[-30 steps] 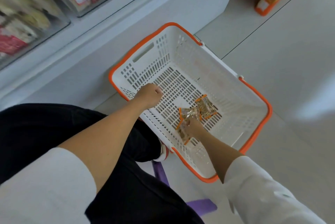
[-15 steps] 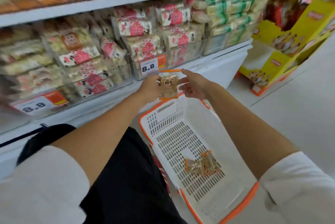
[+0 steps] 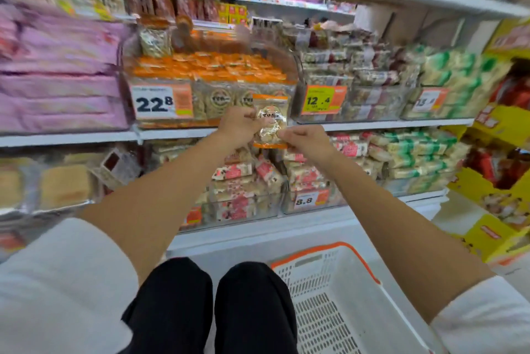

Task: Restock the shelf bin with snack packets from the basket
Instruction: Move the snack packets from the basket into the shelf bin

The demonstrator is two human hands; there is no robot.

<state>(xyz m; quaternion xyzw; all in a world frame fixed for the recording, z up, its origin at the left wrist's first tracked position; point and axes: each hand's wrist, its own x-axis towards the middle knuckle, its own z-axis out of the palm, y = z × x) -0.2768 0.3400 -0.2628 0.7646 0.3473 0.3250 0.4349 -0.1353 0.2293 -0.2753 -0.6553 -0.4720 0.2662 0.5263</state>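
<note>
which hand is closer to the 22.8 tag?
Left. The left hand is just right of and below the 22.8 tag. The right hand is farther right, on the other side of the packet that both hold.

I have raised my left hand [image 3: 239,124] and right hand [image 3: 308,140] from the basket [image 3: 324,247]; both now pinch one snack packet [image 3: 271,121] before the shelf bin [image 3: 206,108].

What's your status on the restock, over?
Both busy: left hand and right hand pinch one snack packet. Packet upright before the shelf bin, not yet in. Bin piled near its rim; basket on floor, lower right.
</note>
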